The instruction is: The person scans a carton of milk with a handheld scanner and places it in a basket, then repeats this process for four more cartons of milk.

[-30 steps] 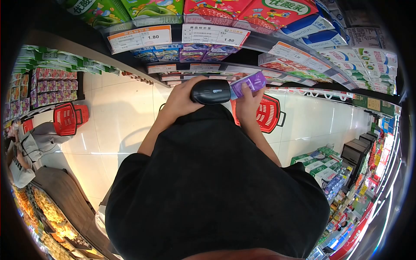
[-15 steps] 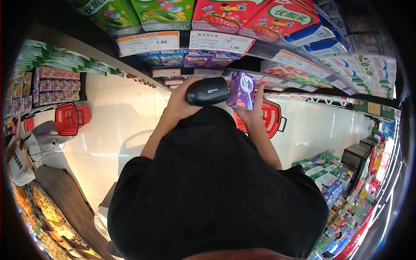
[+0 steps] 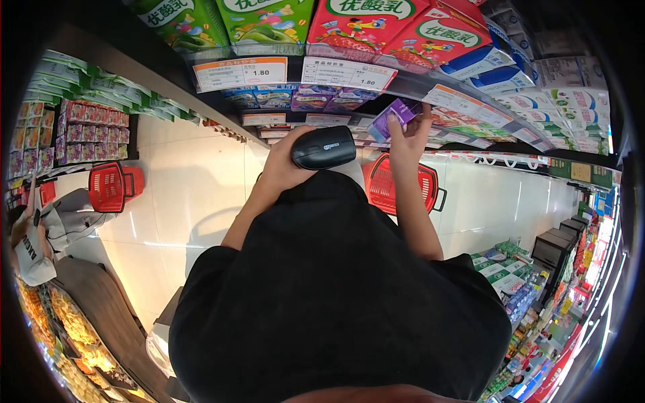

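Observation:
My left hand (image 3: 282, 164) is wrapped around a black barcode scanner (image 3: 324, 148), held in front of my chest just below the shelves. To its right, my right hand (image 3: 408, 142) grips a small purple drink carton (image 3: 380, 127), tilted, with the thumb across it. That carton is at the front of a lower shelf, right of similar purple cartons (image 3: 316, 100). Part of the carton is hidden by my fingers.
Above are green cartons (image 3: 265, 23) and red cartons (image 3: 359, 27) behind price tags (image 3: 349, 72). A red basket (image 3: 383, 185) stands on the floor below my right arm. Another red basket (image 3: 107, 187) is at the left, near another person (image 3: 37, 252).
My right hand has moved up and right to the shelf with the purple carton, which has turned and tilted. The scanner stays in my left hand, almost unmoved.

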